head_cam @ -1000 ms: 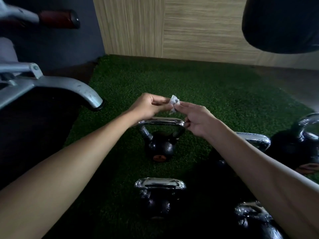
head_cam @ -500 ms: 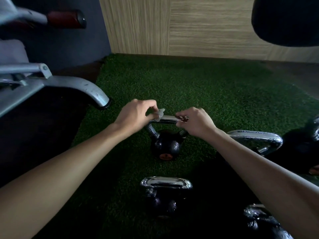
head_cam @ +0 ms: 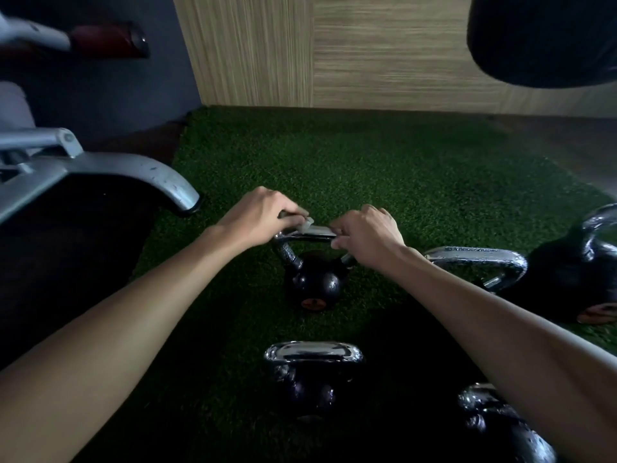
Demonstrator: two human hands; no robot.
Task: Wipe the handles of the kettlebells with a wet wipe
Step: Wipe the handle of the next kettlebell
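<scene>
Wet wipe: the wet wipe (head_cam: 314, 228) lay stretched along the top bar of the handle (head_cam: 285, 251) of the middle kettlebell (head_cam: 315, 283); it ran straight from one grip to the other
Left grip: the left grip (head_cam: 257, 219) was curled over the bar's left end; thumb and fingers pinched that end of the wipe, a pale corner sticking out
Right grip: the right grip (head_cam: 367, 238) was curled at the bar's right end; fingertips nipped the wipe's other end against the metal
Middle kettlebell: upright on the green turf (head_cam: 384, 168); black ball, chrome handle, an orange mark low on its front
Other kettlebells: a near kettlebell (head_cam: 309, 390) stood just this side of it; a right kettlebell handle (head_cam: 477, 259) showed past the right forearm; a large kettlebell (head_cam: 581, 275) sat at the right edge; a corner kettlebell (head_cam: 500, 426) at the bottom right
Surroundings: a grey machine leg (head_cam: 133, 172) on the left; a wood-panel wall (head_cam: 367, 61) behind the turf
</scene>
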